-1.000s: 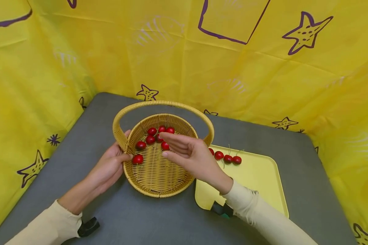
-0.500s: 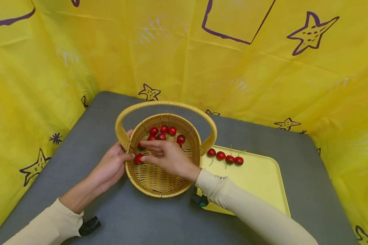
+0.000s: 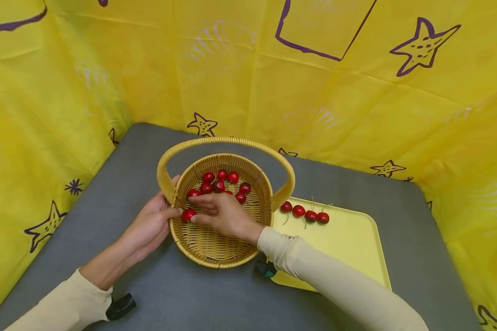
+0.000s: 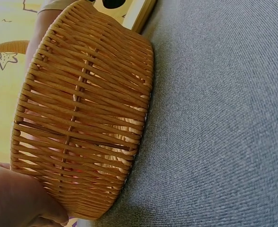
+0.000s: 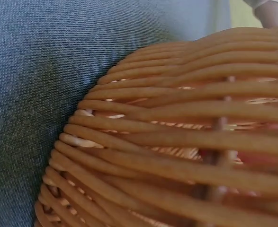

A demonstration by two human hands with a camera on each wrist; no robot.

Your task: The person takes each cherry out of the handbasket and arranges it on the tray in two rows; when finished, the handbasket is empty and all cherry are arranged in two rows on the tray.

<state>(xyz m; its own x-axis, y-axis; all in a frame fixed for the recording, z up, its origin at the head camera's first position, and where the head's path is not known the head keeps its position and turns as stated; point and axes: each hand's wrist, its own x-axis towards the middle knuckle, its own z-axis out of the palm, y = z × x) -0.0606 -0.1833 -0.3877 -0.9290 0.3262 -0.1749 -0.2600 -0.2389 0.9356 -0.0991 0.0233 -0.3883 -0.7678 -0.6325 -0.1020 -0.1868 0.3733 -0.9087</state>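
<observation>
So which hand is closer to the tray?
Right. The right hand reaches into the basket, its sleeve above the tray; the left hand grips the basket's side away from the tray.

Head view: high, forward-down. Wrist views: close, sharing basket wall [image 4: 84,111].

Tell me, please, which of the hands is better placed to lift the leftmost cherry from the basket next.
Probably the right hand: it reaches inside the basket, its thumb close beside that cherry, while the left hand is occupied gripping the basket's side.
</observation>
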